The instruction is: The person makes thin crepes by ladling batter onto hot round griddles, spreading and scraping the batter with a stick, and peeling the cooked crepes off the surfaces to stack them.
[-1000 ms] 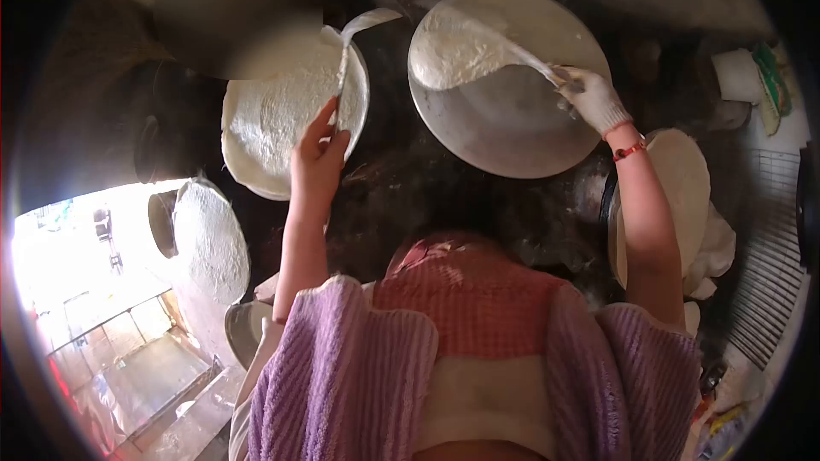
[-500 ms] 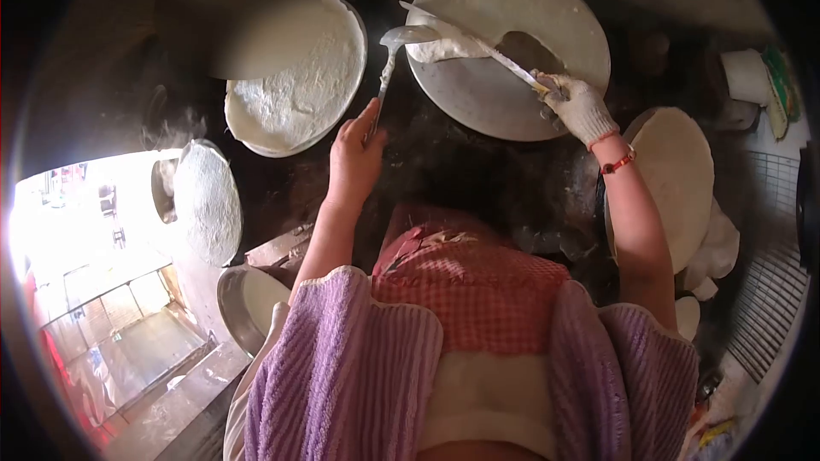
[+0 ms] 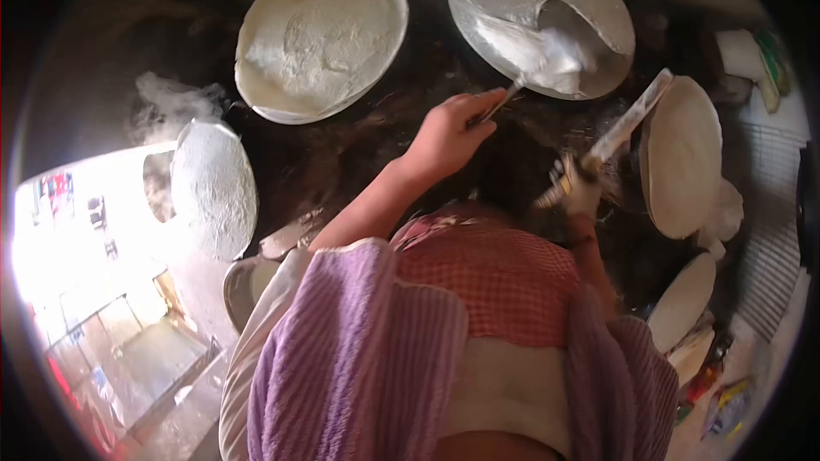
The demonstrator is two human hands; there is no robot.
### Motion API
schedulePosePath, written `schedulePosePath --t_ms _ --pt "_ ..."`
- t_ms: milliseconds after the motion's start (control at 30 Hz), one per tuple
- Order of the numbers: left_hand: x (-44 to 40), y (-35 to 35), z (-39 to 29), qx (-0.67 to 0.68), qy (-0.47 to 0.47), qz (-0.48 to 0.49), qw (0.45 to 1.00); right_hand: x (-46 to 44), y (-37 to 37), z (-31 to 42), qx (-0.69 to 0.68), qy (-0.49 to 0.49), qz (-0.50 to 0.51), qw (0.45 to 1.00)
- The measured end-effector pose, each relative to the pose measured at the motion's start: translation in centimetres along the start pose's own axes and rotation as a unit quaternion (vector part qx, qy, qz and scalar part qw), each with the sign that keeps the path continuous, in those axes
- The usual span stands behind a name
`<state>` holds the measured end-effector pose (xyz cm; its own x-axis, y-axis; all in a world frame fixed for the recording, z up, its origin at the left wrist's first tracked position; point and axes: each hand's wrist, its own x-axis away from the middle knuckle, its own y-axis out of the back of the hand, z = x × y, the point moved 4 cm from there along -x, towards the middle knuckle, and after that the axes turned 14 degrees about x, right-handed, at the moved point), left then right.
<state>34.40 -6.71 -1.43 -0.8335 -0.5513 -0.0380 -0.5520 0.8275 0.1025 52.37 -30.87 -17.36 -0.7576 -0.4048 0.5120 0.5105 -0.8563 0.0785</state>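
Observation:
My left hand (image 3: 451, 132) is closed around the handle of a metal ladle (image 3: 515, 89). The ladle's bowl, blurred by motion, rests in white batter (image 3: 512, 41) on the round griddle (image 3: 589, 30) at the upper right. Part of that griddle's dark surface shows through a curved gap in the batter. Lower down, my right hand (image 3: 579, 189) wears a whitish work glove and grips a long flat spatula (image 3: 630, 119). Its batter-coated blade points up and right, its tip near the right-hand griddle; the glove is somewhat blurred.
Another round griddle (image 3: 320, 38) with a thin sheet of batter lies at the upper left. A steaming one (image 3: 213, 192) stands at the left, beside a bright opening. At the right are a pale batter-covered griddle (image 3: 683, 158) and a smaller pale disc (image 3: 683, 301).
The ladle has moved right and down into the batter, which is now smeared across the griddle. My right hand has pulled the spatula off the griddle, down towards my body, its blade now pointing right.

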Motion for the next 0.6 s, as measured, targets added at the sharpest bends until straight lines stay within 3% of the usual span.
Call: schedulePosePath --t_ms 33,67,100,200,267,300,400,600 --pt "0.9 0.8 -1.5 0.096 0.002 -0.023 0.995 0.8 -3.7 3.3 -0.091 0.068 -0.009 0.993" --pt "2.0 2.0 -3.5 0.204 0.036 -0.035 0.978 1.9 -6.8 6.8 -0.077 0.067 -0.036 0.994" --pt "2.8 3.5 -5.2 0.306 0.071 -0.047 0.948 2.4 -9.9 9.3 -0.068 0.043 0.038 0.996" --pt "4.7 8.0 -6.1 0.318 0.043 -0.182 0.929 1.1 -19.5 10.7 -0.035 0.005 0.216 0.976" --pt "6.3 11.0 -4.5 0.349 0.075 -0.246 0.901 -0.2 -24.5 9.3 -0.139 -0.072 0.272 0.949" --pt "7.1 12.3 -3.5 0.384 0.082 -0.27 0.879 0.0 -25.5 8.9 -0.144 -0.114 0.253 0.95" --pt "10.3 15.4 -1.2 0.386 0.093 -0.32 0.86 1.9 -23.0 6.0 -0.141 -0.105 0.239 0.955" --pt "13.9 18.0 1.5 0.396 0.096 -0.357 0.841 6.4 -9.2 4.5 0.015 -0.117 0.059 0.991"
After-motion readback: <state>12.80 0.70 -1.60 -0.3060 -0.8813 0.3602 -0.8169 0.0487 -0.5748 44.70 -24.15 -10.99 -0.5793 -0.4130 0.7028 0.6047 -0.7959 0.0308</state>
